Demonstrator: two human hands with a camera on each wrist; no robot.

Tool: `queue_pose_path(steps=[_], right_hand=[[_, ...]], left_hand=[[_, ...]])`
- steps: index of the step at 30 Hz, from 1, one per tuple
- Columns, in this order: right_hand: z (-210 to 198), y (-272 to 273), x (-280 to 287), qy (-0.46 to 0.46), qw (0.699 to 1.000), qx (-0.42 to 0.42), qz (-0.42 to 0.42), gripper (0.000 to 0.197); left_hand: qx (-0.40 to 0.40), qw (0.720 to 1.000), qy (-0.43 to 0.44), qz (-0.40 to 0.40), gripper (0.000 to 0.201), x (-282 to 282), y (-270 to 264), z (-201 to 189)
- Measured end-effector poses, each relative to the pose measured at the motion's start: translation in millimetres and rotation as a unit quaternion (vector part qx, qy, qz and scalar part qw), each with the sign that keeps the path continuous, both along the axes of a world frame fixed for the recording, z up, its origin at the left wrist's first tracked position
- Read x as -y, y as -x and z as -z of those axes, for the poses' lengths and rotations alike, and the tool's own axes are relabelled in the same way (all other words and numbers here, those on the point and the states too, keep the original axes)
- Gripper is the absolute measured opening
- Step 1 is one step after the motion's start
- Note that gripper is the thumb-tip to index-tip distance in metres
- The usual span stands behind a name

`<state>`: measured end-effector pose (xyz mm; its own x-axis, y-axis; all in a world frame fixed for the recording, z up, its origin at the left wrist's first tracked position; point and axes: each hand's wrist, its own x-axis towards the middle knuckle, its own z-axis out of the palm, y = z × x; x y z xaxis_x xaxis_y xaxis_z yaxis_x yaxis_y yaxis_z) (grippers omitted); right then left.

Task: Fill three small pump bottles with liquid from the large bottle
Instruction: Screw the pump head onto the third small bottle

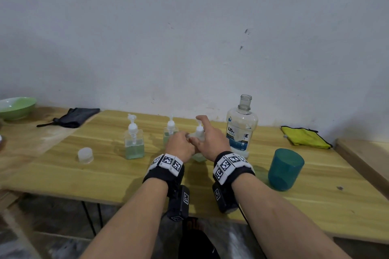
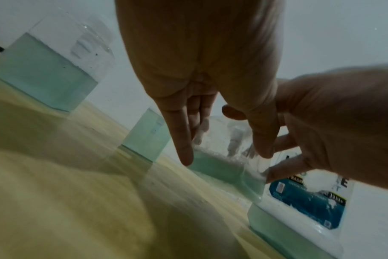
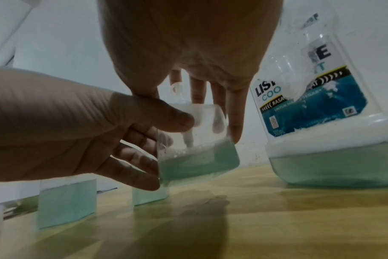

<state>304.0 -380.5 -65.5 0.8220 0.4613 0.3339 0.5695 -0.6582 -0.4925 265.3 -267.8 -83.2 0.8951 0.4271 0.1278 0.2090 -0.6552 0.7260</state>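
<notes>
All three small pump bottles had green liquid in them. The left hand (image 3: pixel 82 133) gripped the third bottle (image 3: pixel 197 150), tipped just above the worktop (image 1: pixel 109 172). The right hand (image 1: pixel 207 139) was spread over its pump. The large bottle (image 1: pixel 241 130) stood nearby, nearly empty.

Three pump bottles (image 1: pixel 134 143) hold pale green liquid — large bottle (image 1: pixel 241 126) stands uncapped.

The hands (image 1: pixel 195 143) hide most of the right pump bottle (image 1: pixel 199 130); the green bowl (image 1: pixel 14 107) at far left is cut by the edge; the big bottle's label (image 1: pixel 237 139) is partly unreadable
</notes>
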Motion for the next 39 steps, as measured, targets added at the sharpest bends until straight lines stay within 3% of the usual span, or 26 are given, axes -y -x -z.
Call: queue_pose_path(steps=[3, 4, 6, 7, 10, 12, 16, 18, 20, 22, 25, 29, 31, 34, 37, 39], right_hand=[[1, 0, -1, -0.02, 0.999, -0.041, 0.014, 0.082], [0, -2, -1, -0.036, 0.997, -0.073, 0.017, 0.079], [-2, -4, -1, -0.037, 0.994, -0.098, 0.034, 0.05], [-3, -4, -1, -0.03, 0.995, -0.083, 0.051, 0.039], [-3, 2, -3, 0.051, 0.99, 0.048, 0.121, 0.039], [-5, 7, -7, 0.053, 0.981, 0.103, 0.153, 0.037], [-13, 5, 6, -0.031, 0.984, 0.079, 0.159, 0.036], [-18, 3, 20, -0.096, 0.977, 0.106, 0.159, 0.038], [-26, 4, 35, -0.182, 0.952, 0.163, 0.183, 0.032], [-31, 2, 49, -0.248, 0.921, 0.193, 0.229, 0.038], [-29, -9, 63, -0.277, 0.913, 0.109, 0.281, 0.07], [-9, -29, 68, -0.345, 0.901, -0.104, 0.24, 0.093], [2, -36, 71, -0.36, 0.89, -0.176, 0.219, 0.081], [12, -46, 78, -0.323, 0.901, -0.175, 0.23, 0.054], [15, -56, 81, -0.33, 0.898, -0.173, 0.233, 0.049], [16, -63, 82, -0.327, 0.898, -0.17, 0.24, 0.049]], left_hand=[[-0.01, 0.999, 0.026, 0.022, 0.025, -6, 0, 0], [-0.013, 0.999, 0.04, 0.032, 0.031, -9, 2, 0], [-0.008, 0.996, 0.068, 0.057, 0.051, -14, 6, -2], [-0.005, 0.995, 0.071, 0.067, 0.058, -15, 7, -2], [-0.004, 0.996, 0.061, 0.071, 0.065, -12, 7, -3], [0.003, 0.997, 0.052, 0.058, 0.067, -6, 3, -6], [0.012, 0.999, 0.034, 0.04, 0.074, 6, -7, -12], [0.005, 0.999, 0.038, 0.03, 0.078, 9, -11, -17], [-0.021, 0.998, 0.044, 0.028, 0.084, 11, -15, -20], [-0.047, 0.998, 0.024, 0.03, 0.089, 11, -20, -19], [-0.062, 0.997, 0.001, 0.034, 0.091, 14, -28, -14], [-0.078, 0.996, -0.041, 0.03, 0.089, 17, -42, -8], [-0.086, 0.995, -0.049, 0.031, 0.086, 18, -49, -5], [-0.091, 0.994, -0.054, 0.023, 0.084, 15, -60, -1], [-0.09, 0.995, -0.039, 0.009, 0.093, 12, -71, 4], [-0.086, 0.995, -0.05, 0.004, 0.089, 13, -77, 6]])
